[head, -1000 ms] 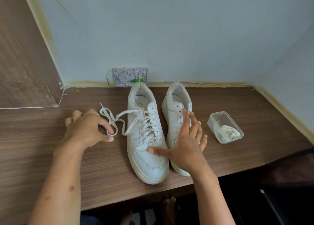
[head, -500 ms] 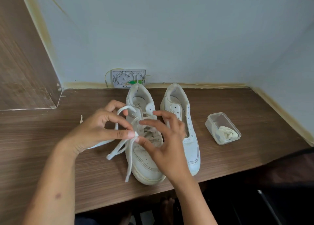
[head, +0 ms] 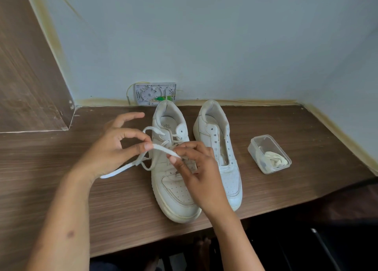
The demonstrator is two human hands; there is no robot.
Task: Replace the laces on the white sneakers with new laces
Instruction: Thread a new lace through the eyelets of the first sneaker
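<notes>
Both hands have drawn apart since half a second ago, stretching the white lace (head: 163,149) between them. Left hand (head: 114,148) pinches it between thumb and forefinger, other fingers spread; its tail trails onto the wooden table (head: 61,178). Right hand (head: 196,168) pinches the lace above the laced sneaker (head: 173,189) near the front edge. Just beside it stands the unlaced sneaker (head: 223,148) — then, nearer the right edge, a clear plastic container (head: 255,148) holding bundled laces (head: 274,160).
</notes>
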